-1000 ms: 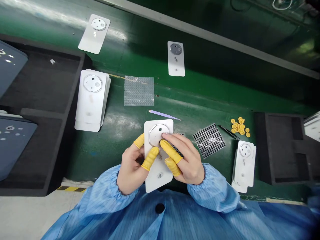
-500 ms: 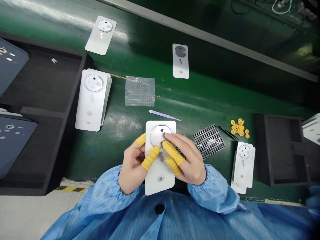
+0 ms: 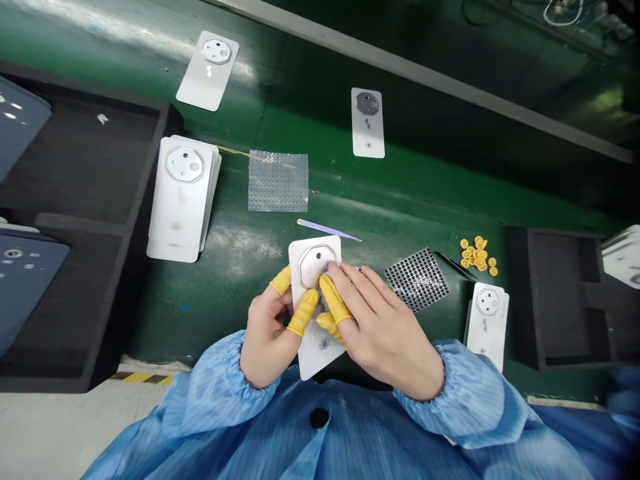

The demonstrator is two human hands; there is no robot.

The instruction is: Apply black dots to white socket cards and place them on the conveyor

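A white phone back panel [image 3: 311, 353] with an octagonal camera ring is held up in front of my body, tilted slightly. My left hand [image 3: 274, 327] grips its left edge, with yellow finger cots on the thumb and a finger. Over the panel's right side lies my right hand [image 3: 367, 320], its fingertips touching the lower right of the ring; it wears yellow cots too. What its fingertips may pinch is hidden. Beyond the panel lie purple tweezers [image 3: 327, 230]. To the right is a sheet of small black pieces [image 3: 417, 280].
Stacked white panels [image 3: 180, 207] stand left, beside a black tray [image 3: 125, 253]. Bubble wrap [image 3: 279, 182] and two single panels [image 3: 207, 77] [image 3: 368, 127] lie farther back. At right are yellow finger cots [image 3: 477, 255], dark tweezers [image 3: 456, 265], more panels [image 3: 487, 327] and another black tray [image 3: 537, 300].
The held panel has turned and tilted, its top shifting a little left. My right hand has rotated farther over it, and its forearm has moved right and down.
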